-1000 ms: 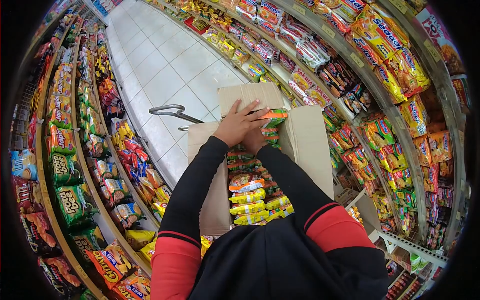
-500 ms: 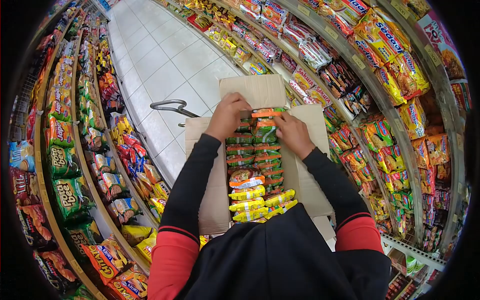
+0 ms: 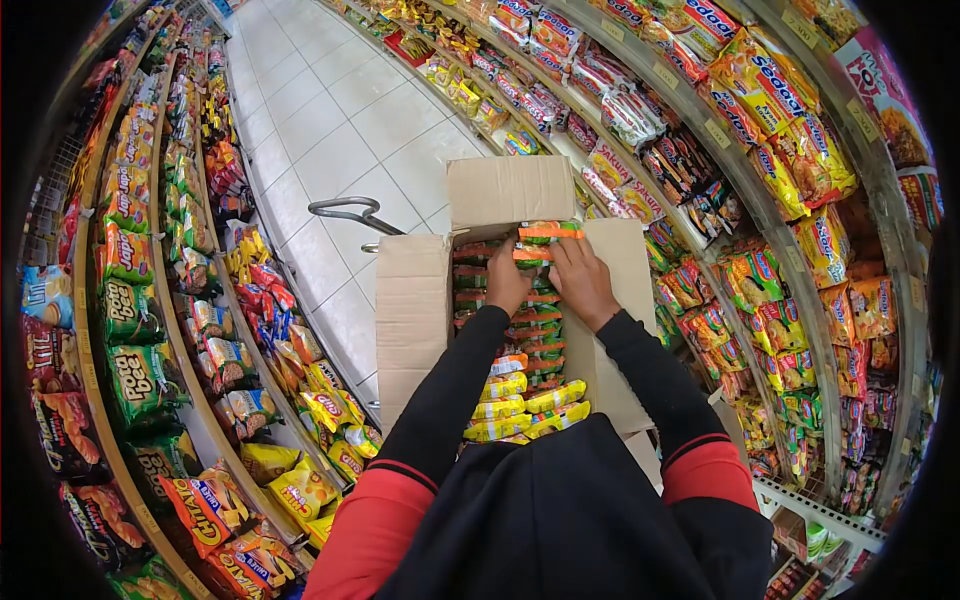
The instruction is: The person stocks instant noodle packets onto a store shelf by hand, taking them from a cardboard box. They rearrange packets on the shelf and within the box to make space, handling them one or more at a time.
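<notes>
An open cardboard box (image 3: 412, 325) stands in front of me, filled with rows of upright instant noodle packs, green and orange ones (image 3: 537, 331) toward the far end and yellow ones (image 3: 497, 409) near my body. At the box's far end, my left hand (image 3: 508, 281) reaches inside with fingers closed at the left edge of an orange-and-green noodle pack (image 3: 543, 231). My right hand (image 3: 583, 281) curls its fingers over the right side of the same packs. Its thumb and the lower fingers of my left hand are partly hidden among the packs.
A curved metal handle (image 3: 345, 212) sticks out left of the box. Snack shelves (image 3: 168, 330) line the left side; noodle shelves (image 3: 700, 105) rise close on the right. A tiled aisle floor (image 3: 330, 110) runs ahead.
My left hand has moved right and down from the box's left edge to the noodle packs inside. The right hand has shifted slightly right and stays at the far packs.
</notes>
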A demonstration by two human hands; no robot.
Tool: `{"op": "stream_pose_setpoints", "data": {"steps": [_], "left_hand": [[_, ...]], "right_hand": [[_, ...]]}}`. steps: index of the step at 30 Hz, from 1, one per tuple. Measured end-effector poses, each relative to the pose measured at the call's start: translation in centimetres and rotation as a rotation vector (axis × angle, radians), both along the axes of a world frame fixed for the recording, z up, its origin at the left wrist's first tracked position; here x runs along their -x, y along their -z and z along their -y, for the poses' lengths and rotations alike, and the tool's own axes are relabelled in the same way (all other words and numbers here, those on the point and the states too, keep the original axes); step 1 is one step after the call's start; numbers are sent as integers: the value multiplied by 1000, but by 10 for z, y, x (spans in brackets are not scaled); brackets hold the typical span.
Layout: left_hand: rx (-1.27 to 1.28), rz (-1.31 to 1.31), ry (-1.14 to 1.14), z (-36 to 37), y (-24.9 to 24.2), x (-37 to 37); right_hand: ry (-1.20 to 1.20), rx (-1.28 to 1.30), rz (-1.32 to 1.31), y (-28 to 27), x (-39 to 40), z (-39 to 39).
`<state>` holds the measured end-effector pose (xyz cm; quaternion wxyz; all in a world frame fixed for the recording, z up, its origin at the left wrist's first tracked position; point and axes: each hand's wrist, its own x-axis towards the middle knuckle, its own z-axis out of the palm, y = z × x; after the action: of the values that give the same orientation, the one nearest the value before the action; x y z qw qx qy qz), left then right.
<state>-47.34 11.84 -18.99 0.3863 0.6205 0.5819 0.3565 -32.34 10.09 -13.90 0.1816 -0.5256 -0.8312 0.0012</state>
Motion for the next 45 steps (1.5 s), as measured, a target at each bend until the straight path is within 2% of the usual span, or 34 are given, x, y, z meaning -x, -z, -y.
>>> {"op": "stream_pose_setpoints", "data": {"steps": [4, 7, 9, 10, 12, 13, 14, 16, 17, 19, 20, 22, 24, 27, 29, 32, 35, 38, 40, 41, 42, 45], "left_hand": [[-135, -105, -89, 6, 3, -7], [14, -128, -101, 6, 3, -5], [-269, -606, -33, 6, 1, 3], [-271, -607, -35, 7, -5, 8], [130, -828, 45, 8, -19, 21], [-137, -929, 67, 13, -5, 33], [-137, -932, 65, 12, 10, 33], [193, -1091, 67, 7, 17, 31], [190, -1096, 67, 9, 21, 31], [-79, -1206, 52, 17, 17, 28], [-87, -1209, 56, 16, 19, 29], [82, -1085, 188, 13, 22, 34], [36, -1091, 202, 14, 23, 37], [43, -1208, 285, 12, 19, 38], [-86, -1338, 272, 14, 13, 34], [-211, -1280, 229, 22, -32, 32], [-266, -1225, 282, 36, -74, 32], [-312, -1107, 328, 45, -92, 25], [-230, -819, 342, 45, -84, 10], [-268, -786, 349, 43, -72, 5], [-265, -785, 341, 43, -61, -1], [-386, -606, 158, 42, -37, -14]], "right_hand": [[97, -18, 96, -7, 5, -1], [101, -127, 149, 2, 9, -2], [91, -106, 196, -3, 7, -5], [83, -85, 246, -6, 7, -6], [79, -96, 241, -3, 6, -5], [73, -103, 240, -2, 6, -4], [71, -104, 237, -1, 5, -3], [74, -57, 117, -1, 5, -3], [77, -59, 112, -1, 5, -3], [82, -22, 32, 0, 5, -3], [90, -26, 29, 0, 4, -3], [96, -37, 19, 3, 5, -3], [98, -48, 23, 7, 4, -4], [122, -117, 126, 7, 3, -3], [134, -98, 147, 4, 5, -5], [137, -59, 184, -1, 8, -9], [121, -57, 229, -1, 7, -9], [117, -167, 129, 7, 6, -12], [69, -142, -62, 6, -1, -18], [2, -81, -167, 1, -10, -20], [-6, -80, -166, -6, -18, -19], [-78, 14, -396, -27, -39, -11]]}}
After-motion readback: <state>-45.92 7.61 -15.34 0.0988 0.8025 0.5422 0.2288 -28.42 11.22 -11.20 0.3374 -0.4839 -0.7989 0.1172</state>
